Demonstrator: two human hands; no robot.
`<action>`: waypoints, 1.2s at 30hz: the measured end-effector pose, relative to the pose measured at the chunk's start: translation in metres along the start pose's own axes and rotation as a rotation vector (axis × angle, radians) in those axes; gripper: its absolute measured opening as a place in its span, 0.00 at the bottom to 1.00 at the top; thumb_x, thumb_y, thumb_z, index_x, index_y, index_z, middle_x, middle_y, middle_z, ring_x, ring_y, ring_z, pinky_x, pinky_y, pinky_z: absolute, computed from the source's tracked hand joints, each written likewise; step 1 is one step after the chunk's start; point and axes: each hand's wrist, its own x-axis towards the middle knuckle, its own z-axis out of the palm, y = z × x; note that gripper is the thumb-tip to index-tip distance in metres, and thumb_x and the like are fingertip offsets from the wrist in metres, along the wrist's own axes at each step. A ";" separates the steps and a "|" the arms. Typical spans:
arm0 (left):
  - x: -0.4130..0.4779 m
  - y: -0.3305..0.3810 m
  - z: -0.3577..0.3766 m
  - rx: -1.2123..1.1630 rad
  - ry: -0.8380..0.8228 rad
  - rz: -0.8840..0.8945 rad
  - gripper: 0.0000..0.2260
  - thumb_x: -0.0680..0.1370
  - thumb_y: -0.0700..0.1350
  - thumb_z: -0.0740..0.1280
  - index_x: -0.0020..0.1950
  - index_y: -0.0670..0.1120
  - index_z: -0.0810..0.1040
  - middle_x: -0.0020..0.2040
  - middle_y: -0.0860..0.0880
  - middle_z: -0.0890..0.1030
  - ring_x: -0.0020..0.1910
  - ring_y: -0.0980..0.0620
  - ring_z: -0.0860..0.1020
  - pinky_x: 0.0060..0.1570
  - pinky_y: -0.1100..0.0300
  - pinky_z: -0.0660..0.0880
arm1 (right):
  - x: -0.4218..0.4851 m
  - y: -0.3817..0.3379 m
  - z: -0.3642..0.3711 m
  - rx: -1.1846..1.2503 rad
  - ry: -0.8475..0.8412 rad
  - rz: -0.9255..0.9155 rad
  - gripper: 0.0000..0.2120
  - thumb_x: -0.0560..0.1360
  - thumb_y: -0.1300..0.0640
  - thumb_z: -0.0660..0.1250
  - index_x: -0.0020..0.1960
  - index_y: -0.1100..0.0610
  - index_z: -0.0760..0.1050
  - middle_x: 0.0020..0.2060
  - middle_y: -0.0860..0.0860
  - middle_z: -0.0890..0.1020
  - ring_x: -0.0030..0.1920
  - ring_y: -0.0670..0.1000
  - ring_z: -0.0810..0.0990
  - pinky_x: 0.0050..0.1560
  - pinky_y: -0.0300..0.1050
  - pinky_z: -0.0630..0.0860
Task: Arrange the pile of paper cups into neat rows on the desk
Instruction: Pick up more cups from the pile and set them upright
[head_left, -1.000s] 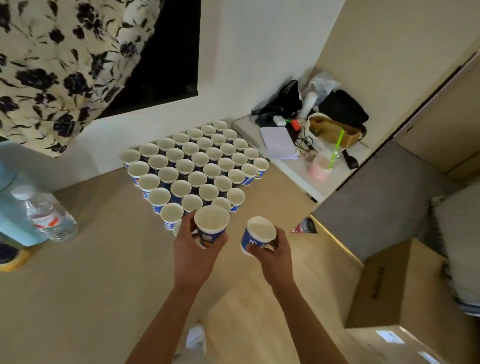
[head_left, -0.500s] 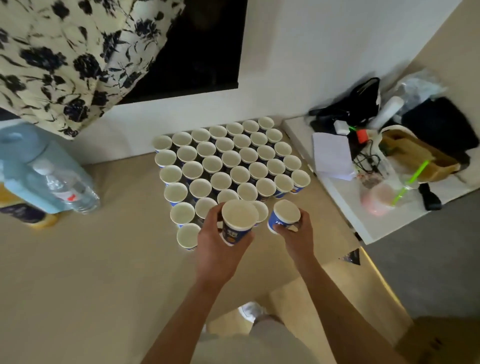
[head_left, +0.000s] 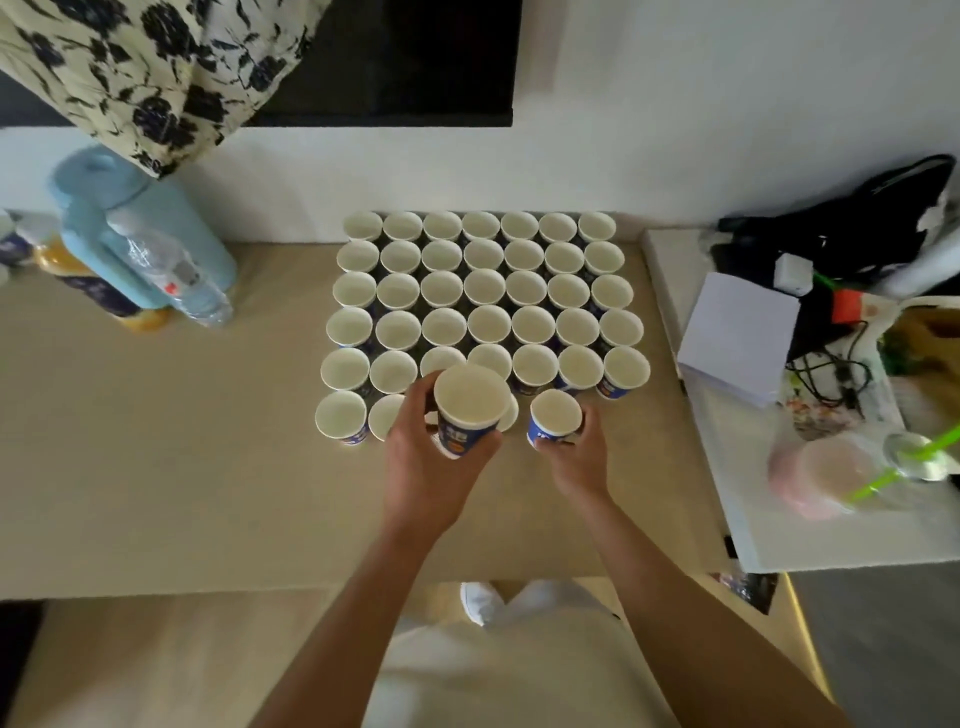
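The left hand (head_left: 431, 467) curls round a raised paper cup (head_left: 470, 410) above the front row of the cup grid (head_left: 483, 291). Just right of it, the right hand (head_left: 576, 457) grips a second cup (head_left: 553, 415) at the grid's near edge. Right of this grip, bare desk (head_left: 644, 441) runs to the white side table (head_left: 737, 509). Behind both wrists, open desk reaches the front edge.

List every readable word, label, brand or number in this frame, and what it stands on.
No text is legible.
On the raised cup in the left hand: white print on a blue band, blurred.
On the second cup in the right hand: white print, blurred.
On the water bottle: red label mark, too small.
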 end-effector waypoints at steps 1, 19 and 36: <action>-0.002 0.000 0.002 0.005 0.015 -0.002 0.31 0.64 0.49 0.81 0.65 0.51 0.75 0.55 0.65 0.79 0.53 0.61 0.80 0.49 0.63 0.78 | 0.003 0.003 0.001 -0.012 -0.008 -0.007 0.28 0.66 0.64 0.78 0.60 0.49 0.71 0.47 0.38 0.80 0.48 0.33 0.79 0.52 0.46 0.79; -0.024 0.012 0.011 0.079 0.121 0.013 0.28 0.65 0.49 0.79 0.62 0.52 0.74 0.54 0.64 0.80 0.51 0.56 0.80 0.50 0.58 0.80 | 0.025 0.015 0.016 -0.039 -0.029 -0.121 0.30 0.66 0.65 0.76 0.65 0.53 0.72 0.56 0.47 0.79 0.55 0.49 0.79 0.58 0.52 0.79; -0.009 0.014 0.034 0.066 -0.018 -0.022 0.33 0.62 0.56 0.78 0.65 0.52 0.75 0.59 0.55 0.77 0.55 0.59 0.79 0.53 0.55 0.81 | -0.007 -0.046 -0.059 0.039 -0.246 -0.326 0.32 0.65 0.53 0.76 0.67 0.49 0.71 0.60 0.42 0.79 0.61 0.42 0.77 0.56 0.32 0.71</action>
